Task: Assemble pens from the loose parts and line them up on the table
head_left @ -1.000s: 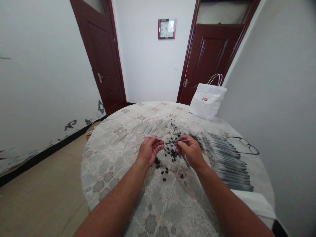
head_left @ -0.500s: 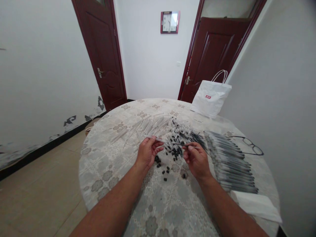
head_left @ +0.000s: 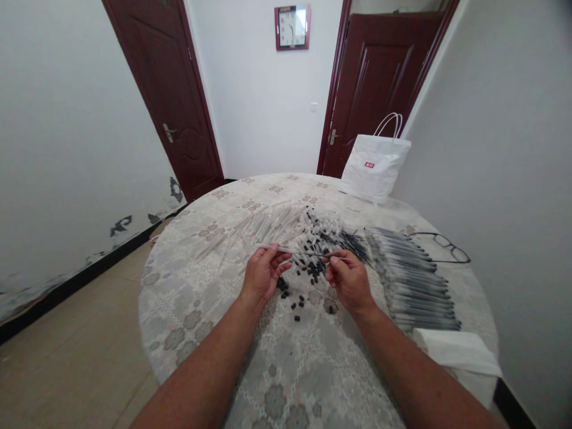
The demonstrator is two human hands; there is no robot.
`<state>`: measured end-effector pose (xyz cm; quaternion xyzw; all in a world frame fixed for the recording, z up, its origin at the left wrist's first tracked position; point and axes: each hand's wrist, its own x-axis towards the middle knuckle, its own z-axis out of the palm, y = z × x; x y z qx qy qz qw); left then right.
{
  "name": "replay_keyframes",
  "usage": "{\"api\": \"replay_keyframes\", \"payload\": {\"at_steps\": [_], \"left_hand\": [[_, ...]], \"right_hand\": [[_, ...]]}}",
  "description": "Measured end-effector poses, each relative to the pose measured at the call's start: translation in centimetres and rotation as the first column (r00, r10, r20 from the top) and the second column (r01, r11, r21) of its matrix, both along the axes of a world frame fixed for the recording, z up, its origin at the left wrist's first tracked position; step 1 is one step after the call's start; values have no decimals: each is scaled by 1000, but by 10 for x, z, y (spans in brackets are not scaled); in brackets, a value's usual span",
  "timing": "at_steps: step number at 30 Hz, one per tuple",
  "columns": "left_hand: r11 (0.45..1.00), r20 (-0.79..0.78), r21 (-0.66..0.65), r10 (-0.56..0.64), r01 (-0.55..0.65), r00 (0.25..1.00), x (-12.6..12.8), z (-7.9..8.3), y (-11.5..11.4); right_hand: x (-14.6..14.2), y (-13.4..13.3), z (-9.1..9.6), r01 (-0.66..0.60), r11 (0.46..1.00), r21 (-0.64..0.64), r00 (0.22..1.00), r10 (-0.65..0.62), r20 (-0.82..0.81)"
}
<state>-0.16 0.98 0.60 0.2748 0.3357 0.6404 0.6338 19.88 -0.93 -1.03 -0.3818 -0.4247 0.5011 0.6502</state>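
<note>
My left hand (head_left: 263, 275) pinches a clear pen barrel (head_left: 269, 246) that points to the right. Between finger and thumb, my right hand (head_left: 348, 280) holds a thin dark refill (head_left: 309, 254) whose tip reaches the barrel's open end. Both hands hover over small black caps (head_left: 308, 271) scattered on the round table (head_left: 286, 363). Behind the hands lies a heap of clear barrels (head_left: 263, 229), and dark refills (head_left: 353, 241) lie beside it. A row of finished pens (head_left: 413, 280) stretches along the right.
A white paper bag (head_left: 373, 167) stands at the table's far edge. Glasses (head_left: 440, 247) lie at the right, a folded white cloth (head_left: 456, 348) at the near right edge. A wall runs close on the right. Two dark red doors and a clock (head_left: 292, 27) are behind.
My right hand left the barrel, picked a dark refill from the pile, and now brings its tip to the barrel end. My left hand stayed put with the barrel.
</note>
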Motion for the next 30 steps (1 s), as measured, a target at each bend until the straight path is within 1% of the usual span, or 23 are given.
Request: {"api": "replay_keyframes", "payload": {"at_steps": [2,5,9,10,12,15,18,21,23,24,25,26,27,29,30], "left_hand": [[1000,-19,2,-20,20,1000,1,0,0],[996,-62,-6,-86,85,994,4,0,-2],[984,-102,-18,-181,180,978,12,-1,-8],[981,-109,-18,-192,192,975,14,-2,-9],[977,-124,-19,-211,211,970,19,-3,-12],[966,-138,-6,-255,257,957,25,-6,-17],[957,-101,-11,-290,291,952,30,-5,-22],[955,-33,-79,-289,285,957,29,1,-21],[964,29,-116,-238,240,971,23,7,-19],[970,64,-133,-195,202,979,19,9,-19],[974,97,-154,-149,163,984,14,10,-18],[975,125,-180,-108,129,986,9,11,-18],[972,145,-209,-74,104,987,5,9,-18],[962,170,-262,-33,78,985,-2,4,-19],[958,174,-276,-24,72,984,-5,-1,-20]], "right_hand": [[-2,0,-2,-7,1000,4,999,7,47],[-4,-1,-5,-10,1000,-5,987,10,159],[-5,-2,-7,-67,997,-37,933,75,352],[-5,-2,-7,-90,995,-37,923,97,372],[-5,-4,-6,-155,988,-20,919,152,363],[-8,-10,-5,-265,964,9,901,245,360],[-12,-14,-5,-302,953,26,877,267,399],[-11,-12,-5,-292,955,48,897,256,359],[-6,-8,-3,-203,978,48,909,170,379],[-2,-5,-2,-129,990,50,893,95,441],[2,-3,-1,-57,996,68,846,12,534],[6,-1,-1,-9,995,104,764,-60,643],[10,0,0,-2,989,148,654,-111,749],[14,1,-1,-89,976,198,403,-146,903],[14,0,-1,-146,972,184,285,-137,949]]}}
